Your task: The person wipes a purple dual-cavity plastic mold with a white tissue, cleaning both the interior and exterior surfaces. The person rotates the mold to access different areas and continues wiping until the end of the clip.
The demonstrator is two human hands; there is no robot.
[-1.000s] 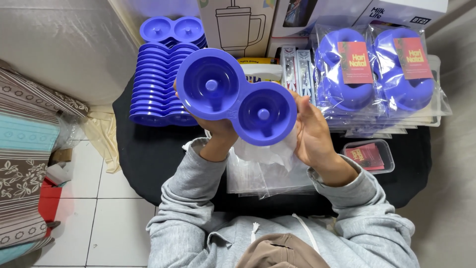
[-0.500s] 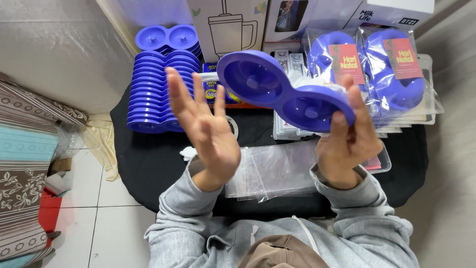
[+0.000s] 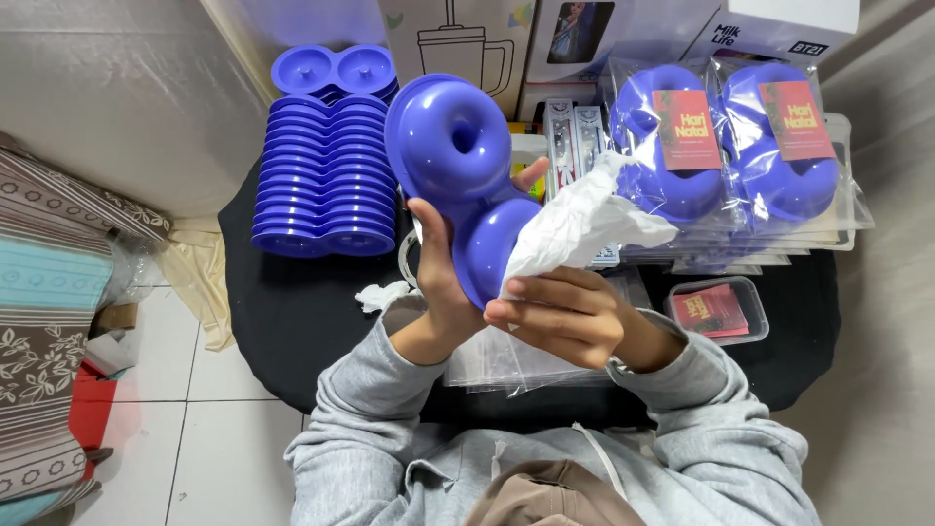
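Observation:
My left hand [image 3: 440, 282] grips a blue plastic double-ring tray [image 3: 458, 156], held upright with its underside facing me above the black table [image 3: 292, 312]. My right hand [image 3: 565, 317] clutches a crumpled white tissue [image 3: 584, 222] and presses it against the lower lobe of the tray. A stack of clear plastic bags [image 3: 516, 360] lies on the table under both hands.
A tall stack of identical blue trays [image 3: 326, 185] stands at the left of the table. Bagged blue trays with red cards [image 3: 730, 146] sit at the right, a small clear box of red cards [image 3: 716, 310] in front. Cardboard boxes [image 3: 458, 39] line the back. A tissue scrap [image 3: 382, 295] lies near my left wrist.
The tray has turned from lying across both hands to upright in my left hand. My right hand let go of the tray and now holds a white tissue against it.

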